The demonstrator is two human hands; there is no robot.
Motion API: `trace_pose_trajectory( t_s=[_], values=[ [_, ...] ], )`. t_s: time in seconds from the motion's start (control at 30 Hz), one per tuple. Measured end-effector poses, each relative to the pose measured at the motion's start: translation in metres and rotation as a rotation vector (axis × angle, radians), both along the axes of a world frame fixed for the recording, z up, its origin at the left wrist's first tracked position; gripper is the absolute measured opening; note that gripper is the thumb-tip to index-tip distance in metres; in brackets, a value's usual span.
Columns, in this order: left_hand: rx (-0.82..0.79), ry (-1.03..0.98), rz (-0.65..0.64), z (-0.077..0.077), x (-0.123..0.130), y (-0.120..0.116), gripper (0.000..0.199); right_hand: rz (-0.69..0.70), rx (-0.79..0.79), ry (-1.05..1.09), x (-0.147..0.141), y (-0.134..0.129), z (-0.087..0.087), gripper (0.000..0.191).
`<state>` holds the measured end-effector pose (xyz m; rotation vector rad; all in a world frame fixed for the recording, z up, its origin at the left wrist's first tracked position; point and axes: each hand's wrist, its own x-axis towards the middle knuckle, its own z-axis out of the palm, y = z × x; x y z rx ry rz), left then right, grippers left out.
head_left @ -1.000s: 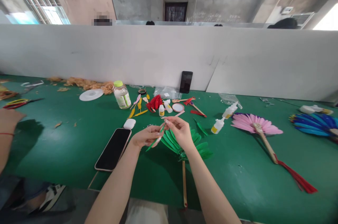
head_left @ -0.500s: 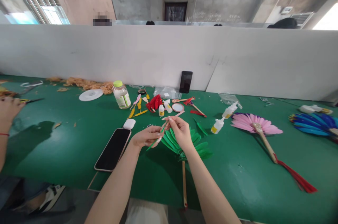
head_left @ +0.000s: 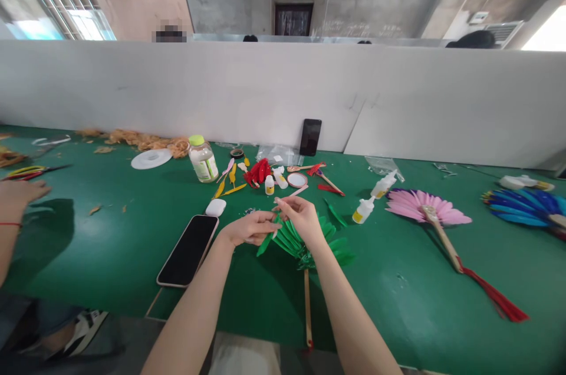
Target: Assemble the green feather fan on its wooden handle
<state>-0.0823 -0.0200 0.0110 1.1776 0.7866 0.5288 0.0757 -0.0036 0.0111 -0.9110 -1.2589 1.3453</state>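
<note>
A loose green feather (head_left: 266, 243) is pinched in my left hand (head_left: 250, 227), its broad end pointing down toward the table. My right hand (head_left: 300, 216) is closed with thumb and fingertips together at the feather's upper end, close beside the left fingers. Below and behind my hands lies a green feather fan (head_left: 340, 248), partly hidden by my right hand and forearm. Its wooden handle (head_left: 308, 304) points toward me. Another green feather (head_left: 336, 213) rests on the table to the right of my hands.
Glue bottles (head_left: 363, 211) stand right of the fan, with a pink feather fan (head_left: 427, 208) beyond. Red feathers (head_left: 257, 172), a lidded jar (head_left: 203, 161) and an upright phone (head_left: 311, 137) lie further back. A large phone (head_left: 188, 250) is at left, near another person's hand (head_left: 22, 195).
The green feather has turned in my fingers, so its broad side now shows. At the left, the other person's hand has come off the pliers, which now lie on the table.
</note>
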Motion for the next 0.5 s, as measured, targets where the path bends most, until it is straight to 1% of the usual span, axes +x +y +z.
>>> trace_pose_trajectory(
  t_s=[0.07,0.17,0.27,0.4,0.5],
  values=[
    [0.009,0.025,0.014,0.003,0.003,-0.001,0.030,-0.028,-0.001,-0.050,0.002,0.002,-0.002,0.029],
    [0.059,0.063,0.056,0.005,0.006,-0.001,0.031,-0.081,0.083,-0.144,0.005,0.003,-0.003,0.031],
    [0.121,0.116,0.093,0.006,0.006,0.000,0.037,-0.137,0.235,-0.303,0.008,0.003,-0.002,0.032],
    [0.184,0.212,0.084,0.006,0.007,0.001,0.038,-0.237,0.469,-0.575,0.011,0.001,-0.001,0.032],
    [0.247,0.273,0.080,0.006,0.009,0.000,0.038,-0.284,0.567,-0.722,0.012,0.000,-0.001,0.030]
  ],
)
